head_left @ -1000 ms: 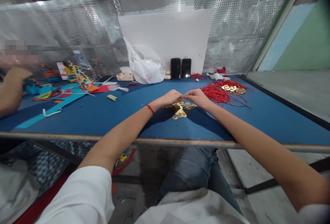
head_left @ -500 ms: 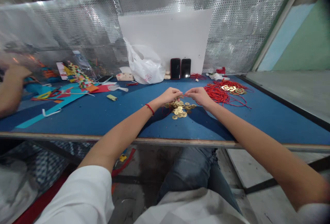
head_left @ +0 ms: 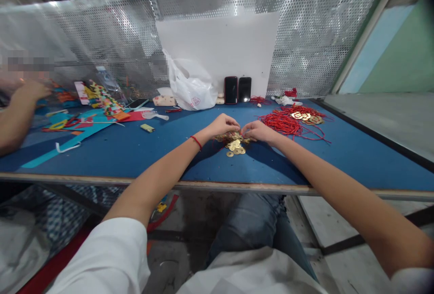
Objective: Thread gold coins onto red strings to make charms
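Above a pile of gold-coloured coins (head_left: pixel 236 145) with holes in their middles, my two hands meet almost fingertip to fingertip. My left hand (head_left: pixel 224 125) is closed in a pinch, and a thin red cord (head_left: pixel 214 143) hangs below it. My right hand (head_left: pixel 257 130) curls its fingers and thumb together close to the left fingertips; what they pinch is too small to make out. Both hands hide part of the pile. Right of my right hand lies a heap of red cords (head_left: pixel 283 123), with more gold coins (head_left: pixel 303 116) on its far side.
A white plastic bag (head_left: pixel 193 86) and two phones (head_left: pixel 238 90) stand along the back of the blue table (head_left: pixel 162 149). At left are coloured paper strips (head_left: pixel 50 149), yellow-handled scissors (head_left: pixel 58 125) and another person's arm (head_left: pixel 16 113). A small pale green object (head_left: pixel 147 128) lies left of my hands.
My right hand has moved slightly left and down, so the fingertips are closer together over the coins. My left hand has hardly moved. The other person's hand at left has shifted right.
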`<state>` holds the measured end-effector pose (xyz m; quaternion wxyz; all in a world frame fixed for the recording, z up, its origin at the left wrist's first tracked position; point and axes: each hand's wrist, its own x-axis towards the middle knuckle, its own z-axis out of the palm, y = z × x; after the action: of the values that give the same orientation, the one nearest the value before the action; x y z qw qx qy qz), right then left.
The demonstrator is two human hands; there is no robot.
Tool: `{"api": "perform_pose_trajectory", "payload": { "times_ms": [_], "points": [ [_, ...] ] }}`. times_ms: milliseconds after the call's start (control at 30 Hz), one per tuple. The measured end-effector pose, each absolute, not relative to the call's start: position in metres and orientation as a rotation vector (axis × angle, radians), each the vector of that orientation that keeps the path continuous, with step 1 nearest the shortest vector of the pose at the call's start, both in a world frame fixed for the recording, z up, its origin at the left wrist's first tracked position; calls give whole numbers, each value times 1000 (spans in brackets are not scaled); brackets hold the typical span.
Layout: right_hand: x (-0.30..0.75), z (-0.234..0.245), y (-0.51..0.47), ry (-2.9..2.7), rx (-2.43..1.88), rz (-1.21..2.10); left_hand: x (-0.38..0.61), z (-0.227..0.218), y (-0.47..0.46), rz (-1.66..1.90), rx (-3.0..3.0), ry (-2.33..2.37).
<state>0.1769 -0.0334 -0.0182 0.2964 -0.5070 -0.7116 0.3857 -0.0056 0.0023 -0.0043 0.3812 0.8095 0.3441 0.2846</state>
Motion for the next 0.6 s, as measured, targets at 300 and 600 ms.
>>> {"api": "perform_pose_trajectory", "payload": {
  "times_ms": [300, 600],
  "points": [
    [179, -24, -34, -2214, -1405, 649, -6, -3, 0, 681, 2061, 845],
    [181, -28, -28, -2213, -1456, 508, -6, -3, 1, 731, 2041, 871]
  ]
}}
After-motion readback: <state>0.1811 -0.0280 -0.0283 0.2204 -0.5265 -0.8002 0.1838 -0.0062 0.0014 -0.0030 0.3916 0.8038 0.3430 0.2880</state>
